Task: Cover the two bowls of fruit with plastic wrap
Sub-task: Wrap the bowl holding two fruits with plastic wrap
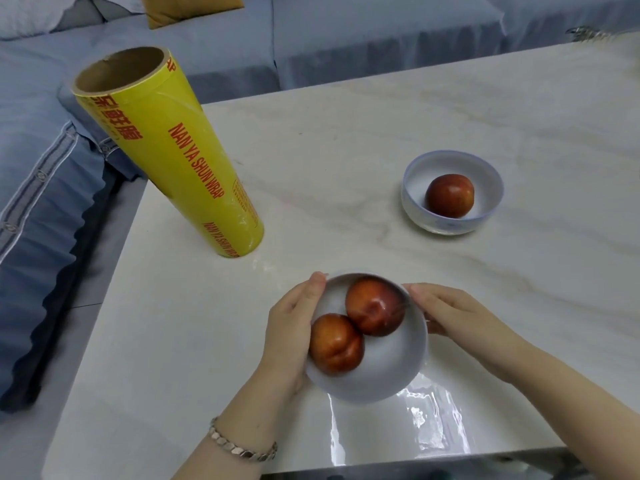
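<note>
1. The pale marble table carries everything. The work is done at its near edge, close to the person's body.
2. The yellow roll of plastic wrap stands on end at the table's left side, well apart from both bowls. It looks parked there so that both hands are free.
3. The near bowl sits between the hands. A glint across its top suggests film is drawn over it (I cannot be sure how far it reaches).
4. A shiny, wrinkled stretch of film lies on the table just in front of that bowl, probably slack to be tucked.
5. The far bowl rests on the table to the right, untouched and apparently uncovered. By my reading, 1 of 2 bowls is under way.
6. The left hand cups the near bowl's left wall, fingers curled at the rim, probably steadying it.
7. The right hand holds the opposite rim, fingers curled against it, likely pressing film down.
8. 2 fruits lie touching in the near bowl, and a single fruit lies in the far one.
9. A bracelet circles the left wrist.
</note>
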`<action>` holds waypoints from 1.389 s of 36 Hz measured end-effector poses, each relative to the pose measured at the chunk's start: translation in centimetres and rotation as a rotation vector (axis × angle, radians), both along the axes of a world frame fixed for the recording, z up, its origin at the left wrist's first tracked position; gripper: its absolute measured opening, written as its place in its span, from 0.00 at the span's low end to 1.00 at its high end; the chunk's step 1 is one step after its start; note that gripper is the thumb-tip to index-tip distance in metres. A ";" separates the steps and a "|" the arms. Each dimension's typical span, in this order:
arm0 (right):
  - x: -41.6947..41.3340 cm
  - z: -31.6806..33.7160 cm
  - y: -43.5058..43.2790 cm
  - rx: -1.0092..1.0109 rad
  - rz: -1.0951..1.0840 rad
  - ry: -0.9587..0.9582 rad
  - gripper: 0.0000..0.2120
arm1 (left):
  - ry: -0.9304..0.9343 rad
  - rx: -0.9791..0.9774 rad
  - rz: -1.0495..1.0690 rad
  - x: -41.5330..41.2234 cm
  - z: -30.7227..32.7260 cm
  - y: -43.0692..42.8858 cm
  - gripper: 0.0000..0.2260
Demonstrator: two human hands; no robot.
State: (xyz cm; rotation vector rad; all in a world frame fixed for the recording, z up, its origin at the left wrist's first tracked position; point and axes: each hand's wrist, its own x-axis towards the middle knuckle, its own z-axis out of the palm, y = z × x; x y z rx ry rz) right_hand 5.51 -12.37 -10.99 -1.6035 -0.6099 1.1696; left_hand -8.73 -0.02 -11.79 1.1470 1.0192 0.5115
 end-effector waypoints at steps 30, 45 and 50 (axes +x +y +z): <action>1.7 5.2 2.3 -0.258 0.295 -0.371 0.06 | 0.048 0.386 -0.418 -1.0 1.1 1.5 0.17; 2.0 5.1 1.9 -0.084 0.206 -0.333 0.08 | 0.078 0.469 -0.453 -0.9 0.9 1.3 0.16; 1.9 4.7 1.6 -0.103 0.251 -0.311 0.04 | 0.072 0.476 -0.427 -0.8 0.8 1.4 0.17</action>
